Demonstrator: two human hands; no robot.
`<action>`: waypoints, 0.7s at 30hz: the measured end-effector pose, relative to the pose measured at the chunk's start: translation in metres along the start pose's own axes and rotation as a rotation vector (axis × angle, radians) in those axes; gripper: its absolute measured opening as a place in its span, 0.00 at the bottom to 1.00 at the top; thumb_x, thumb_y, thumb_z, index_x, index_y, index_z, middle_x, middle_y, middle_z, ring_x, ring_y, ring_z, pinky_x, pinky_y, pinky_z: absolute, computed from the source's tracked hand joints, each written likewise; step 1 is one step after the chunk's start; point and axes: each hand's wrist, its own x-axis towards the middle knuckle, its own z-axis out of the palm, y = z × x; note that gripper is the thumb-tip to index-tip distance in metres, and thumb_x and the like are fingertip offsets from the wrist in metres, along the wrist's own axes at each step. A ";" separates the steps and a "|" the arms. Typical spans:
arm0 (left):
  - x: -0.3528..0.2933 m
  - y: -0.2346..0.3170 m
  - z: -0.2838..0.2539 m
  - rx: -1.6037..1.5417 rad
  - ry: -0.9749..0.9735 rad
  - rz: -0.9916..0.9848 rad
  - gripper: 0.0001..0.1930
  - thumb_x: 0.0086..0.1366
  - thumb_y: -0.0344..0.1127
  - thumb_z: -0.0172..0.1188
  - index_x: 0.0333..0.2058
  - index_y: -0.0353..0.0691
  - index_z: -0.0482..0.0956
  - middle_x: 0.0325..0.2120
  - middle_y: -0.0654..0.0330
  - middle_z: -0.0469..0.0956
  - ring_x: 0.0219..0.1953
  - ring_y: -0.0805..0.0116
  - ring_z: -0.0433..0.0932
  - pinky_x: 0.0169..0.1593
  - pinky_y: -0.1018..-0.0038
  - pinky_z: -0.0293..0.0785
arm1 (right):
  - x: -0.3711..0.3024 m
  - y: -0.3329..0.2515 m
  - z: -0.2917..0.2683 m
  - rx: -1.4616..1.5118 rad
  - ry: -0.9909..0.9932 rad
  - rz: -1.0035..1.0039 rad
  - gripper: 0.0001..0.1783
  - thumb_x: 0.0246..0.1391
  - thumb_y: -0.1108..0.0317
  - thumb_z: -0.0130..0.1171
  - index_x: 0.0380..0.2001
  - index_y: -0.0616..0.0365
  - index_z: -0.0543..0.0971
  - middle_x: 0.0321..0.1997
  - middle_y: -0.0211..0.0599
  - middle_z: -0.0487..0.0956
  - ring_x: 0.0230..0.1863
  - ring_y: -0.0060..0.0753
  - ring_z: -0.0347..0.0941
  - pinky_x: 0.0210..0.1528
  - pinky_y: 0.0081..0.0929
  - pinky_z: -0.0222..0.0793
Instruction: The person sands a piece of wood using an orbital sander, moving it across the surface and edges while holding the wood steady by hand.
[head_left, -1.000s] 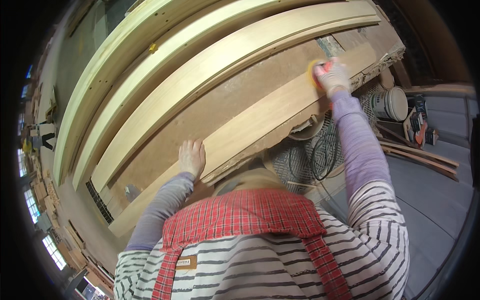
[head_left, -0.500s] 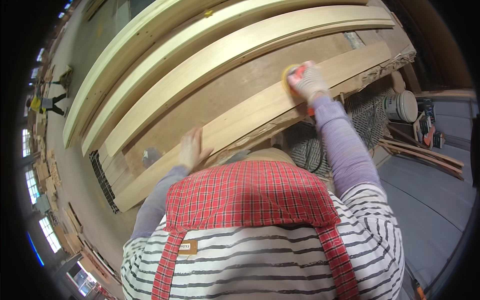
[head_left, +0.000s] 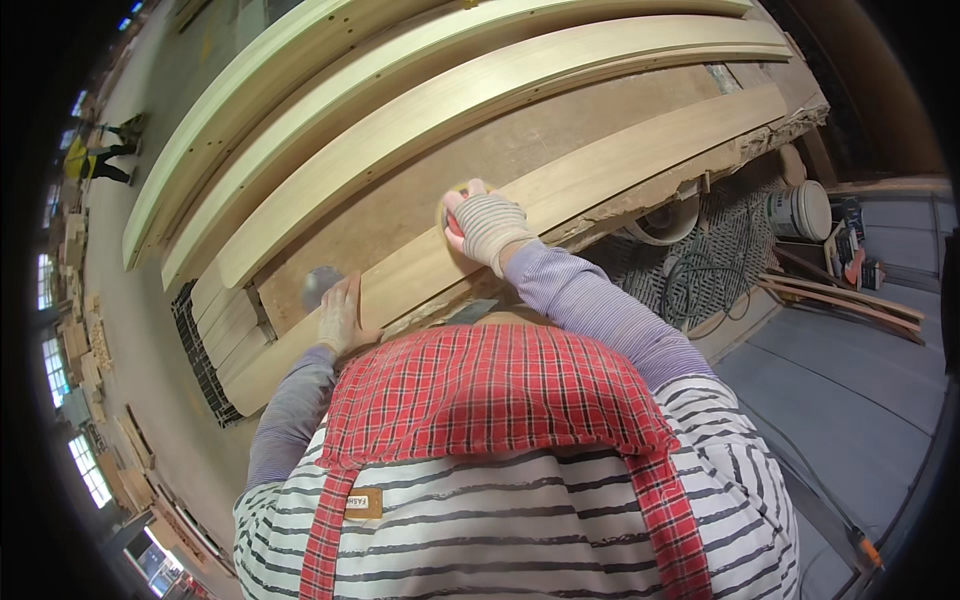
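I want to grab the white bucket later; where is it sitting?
In the head view the white bucket is at the far right, off the bench's end, beside a coiled hose and loose wooden strips.

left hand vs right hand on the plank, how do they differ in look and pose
The right hand wears a striped knit glove; the left hand looks ungloved. The right hand grips a small red and yellow pad, pressing it on the plank; the left hand lies flat and holds nothing. The right hand reaches farther along the plank, the left hand sits nearer its end. Both rest on the same plank.
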 end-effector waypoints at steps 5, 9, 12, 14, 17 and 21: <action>0.007 0.008 -0.004 -0.023 0.064 0.023 0.56 0.37 0.47 0.72 0.65 0.33 0.55 0.59 0.45 0.63 0.63 0.48 0.60 0.66 0.55 0.53 | 0.009 0.093 -0.008 0.076 0.313 0.246 0.15 0.51 0.55 0.58 0.38 0.50 0.76 0.46 0.51 0.76 0.43 0.51 0.77 0.47 0.41 0.75; 0.056 0.061 -0.002 -0.075 0.076 0.096 0.53 0.39 0.48 0.72 0.64 0.33 0.58 0.58 0.45 0.64 0.62 0.48 0.61 0.65 0.55 0.55 | -0.003 0.185 -0.060 0.166 0.421 0.624 0.28 0.49 0.55 0.65 0.50 0.59 0.73 0.46 0.55 0.79 0.49 0.51 0.77 0.53 0.37 0.74; 0.100 0.119 0.008 -0.133 0.141 0.144 0.53 0.40 0.50 0.73 0.64 0.35 0.59 0.57 0.46 0.64 0.61 0.48 0.62 0.64 0.55 0.56 | -0.004 0.153 -0.057 0.097 0.329 0.540 0.27 0.50 0.54 0.63 0.50 0.56 0.72 0.45 0.56 0.78 0.49 0.54 0.76 0.53 0.39 0.73; 0.113 0.138 0.018 -0.159 0.224 0.132 0.50 0.42 0.51 0.72 0.61 0.34 0.62 0.55 0.45 0.66 0.58 0.47 0.64 0.62 0.54 0.58 | -0.005 0.105 -0.034 0.064 0.233 0.434 0.26 0.50 0.53 0.62 0.50 0.52 0.72 0.49 0.55 0.74 0.48 0.57 0.76 0.53 0.41 0.73; 0.130 0.149 0.021 -0.317 0.402 0.094 0.24 0.60 0.47 0.61 0.50 0.39 0.74 0.46 0.49 0.74 0.50 0.48 0.70 0.55 0.56 0.64 | -0.024 0.066 -0.009 0.117 0.063 0.268 0.29 0.47 0.50 0.63 0.52 0.46 0.70 0.52 0.58 0.71 0.50 0.60 0.73 0.54 0.43 0.71; 0.154 0.178 0.010 -0.242 0.302 -0.087 0.12 0.68 0.41 0.51 0.40 0.41 0.77 0.41 0.54 0.75 0.47 0.52 0.71 0.50 0.57 0.65 | -0.019 0.117 -0.031 0.171 0.144 0.357 0.30 0.48 0.50 0.63 0.54 0.45 0.70 0.52 0.57 0.70 0.50 0.60 0.74 0.55 0.42 0.71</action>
